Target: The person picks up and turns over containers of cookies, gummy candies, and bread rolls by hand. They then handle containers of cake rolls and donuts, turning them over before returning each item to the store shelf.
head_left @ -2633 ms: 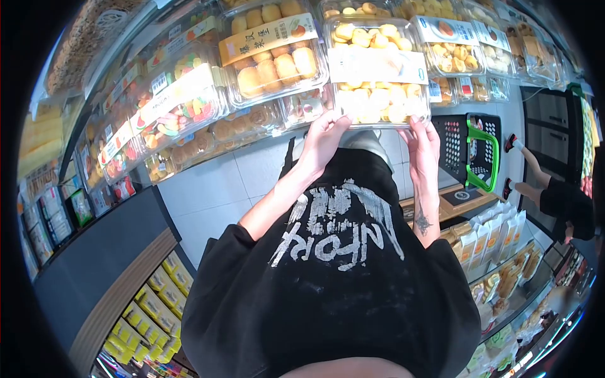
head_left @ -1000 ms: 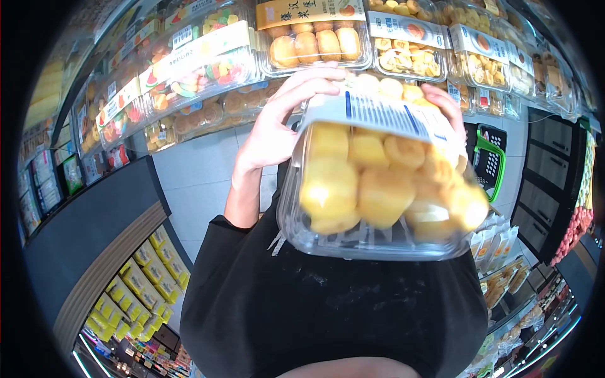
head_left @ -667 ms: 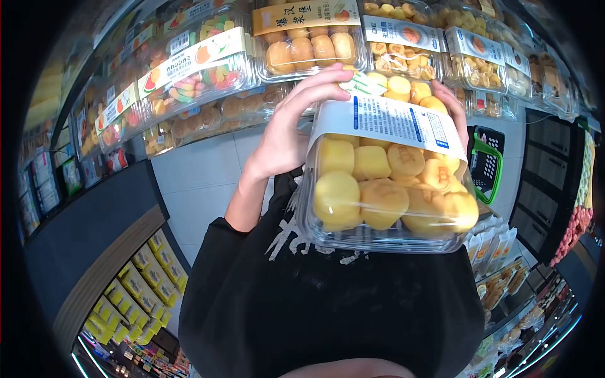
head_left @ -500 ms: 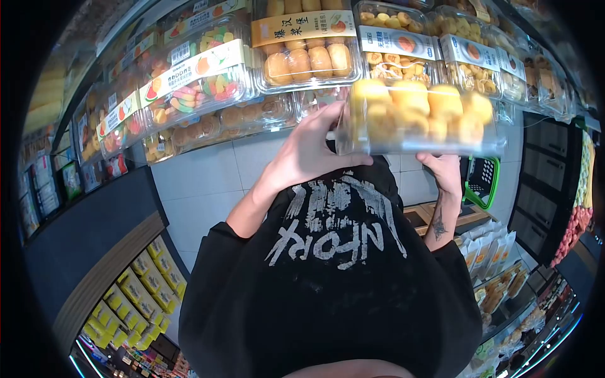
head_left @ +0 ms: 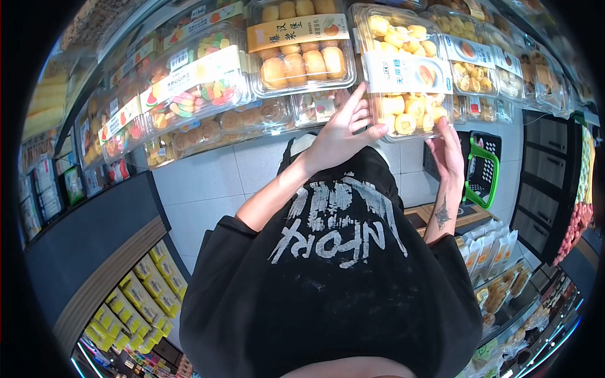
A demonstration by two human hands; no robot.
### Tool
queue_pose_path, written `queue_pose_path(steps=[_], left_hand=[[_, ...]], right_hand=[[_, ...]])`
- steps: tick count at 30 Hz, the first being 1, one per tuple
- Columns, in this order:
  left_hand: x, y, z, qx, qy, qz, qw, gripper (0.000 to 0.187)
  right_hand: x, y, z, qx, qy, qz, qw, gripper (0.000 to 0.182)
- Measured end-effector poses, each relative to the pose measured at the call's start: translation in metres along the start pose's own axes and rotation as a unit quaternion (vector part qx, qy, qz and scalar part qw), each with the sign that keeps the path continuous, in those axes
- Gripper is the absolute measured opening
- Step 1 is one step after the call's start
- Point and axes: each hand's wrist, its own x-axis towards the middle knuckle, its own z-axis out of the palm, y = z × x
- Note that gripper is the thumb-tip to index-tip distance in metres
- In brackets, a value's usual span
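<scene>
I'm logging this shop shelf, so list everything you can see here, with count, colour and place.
clear box of yellow cakes: one, white label, on the shelf between both hands
bun box: one, orange label, beside it
gummy candy box: one, multicoloured, further along
shopping basket: one, black, green handle, on the floor
yellow packs: many, low shelf
left hand: against the cake box
right hand: under its other end

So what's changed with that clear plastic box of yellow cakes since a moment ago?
The clear plastic box of yellow cakes, held up near the camera a second ago, has gone back onto the shelf, label facing out. The left hand and right hand have loosened: fingertips only touch its lower edge. The neighbouring box of round buns and the green-handled basket stayed put.
</scene>
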Motion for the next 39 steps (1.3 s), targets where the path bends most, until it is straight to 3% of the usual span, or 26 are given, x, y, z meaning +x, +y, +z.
queue_pose_path(steps=[6,12,15,21,27,35,39], left_hand=[[-0.006,-0.014,0.004,0.097,-0.026,0.038,0.994,0.075],[-0.003,-0.032,0.009,0.026,0.058,0.029,0.998,0.067],[-0.003,-0.024,0.010,-0.095,0.046,-0.020,0.994,0.063],[-0.007,-0.020,0.010,-0.092,0.058,-0.025,0.994,0.059],[0.007,-0.006,0.016,-0.243,0.114,-0.057,0.962,0.060],[0.015,-0.004,0.016,-0.204,0.089,-0.041,0.974,0.062],[0.000,-0.030,0.021,-0.120,0.099,-0.118,0.981,0.051]], right_hand=[[0.006,0.004,0.002,0.044,0.018,0.027,0.999,0.043],[0.013,0.005,0.006,0.057,0.063,0.001,0.996,0.039],[0.017,0.007,0.010,0.094,0.087,-0.012,0.992,0.039],[0.024,0.019,0.016,0.077,0.121,-0.069,0.987,0.035],[0.035,0.014,0.027,0.080,0.134,-0.081,0.984,0.035],[0.046,0.029,0.033,0.127,0.156,-0.128,0.971,0.043],[0.013,0.058,0.022,0.039,0.178,-0.111,0.977,0.033]])
